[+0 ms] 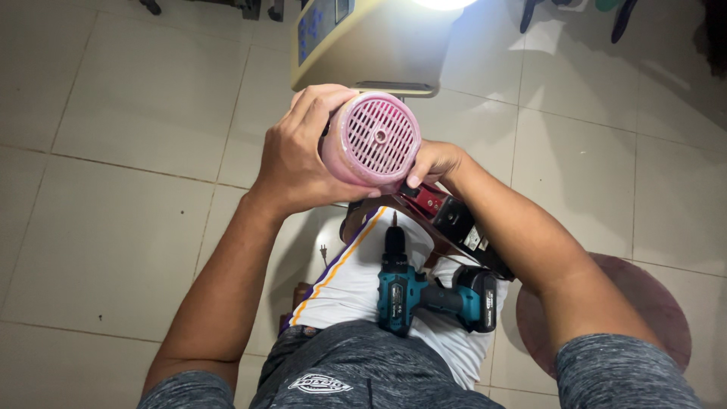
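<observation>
Pink slotted fan cover clamped in left hand, right hand pinching its lower edge, teal cordless drill on lap below both.

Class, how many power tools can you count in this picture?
1: a teal cordless drill lying across the person's lap, below the left hand and right hand. Others may be hidden.

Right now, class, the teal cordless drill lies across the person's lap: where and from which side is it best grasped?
Probably by the dark handle of the teal cordless drill, between body and battery pack. It lies flat and exposed, chuck pointing away. Come from above on the right hand side; the left hand holds the pink vented housing.
</observation>
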